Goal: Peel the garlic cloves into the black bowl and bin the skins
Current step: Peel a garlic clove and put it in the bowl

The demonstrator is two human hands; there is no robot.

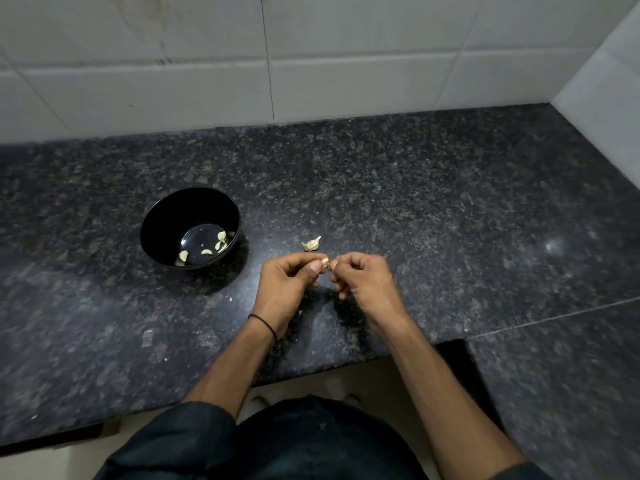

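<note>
A black bowl [162, 220] stands on the dark granite counter, left of my hands, with several peeled cloves [206, 251] lying in its bottom. My left hand [287, 285] and my right hand [363, 278] meet just above the counter. Between their fingertips they pinch one small garlic clove [325, 261]. A piece of garlic with papery skin [312, 243] lies on the counter just behind my fingers. No bin is in view.
The granite counter [415, 202] runs to a white tiled wall [311, 64] behind and on the right. Its front edge steps back near my right forearm. Small skin flecks lie on the counter near my left wrist.
</note>
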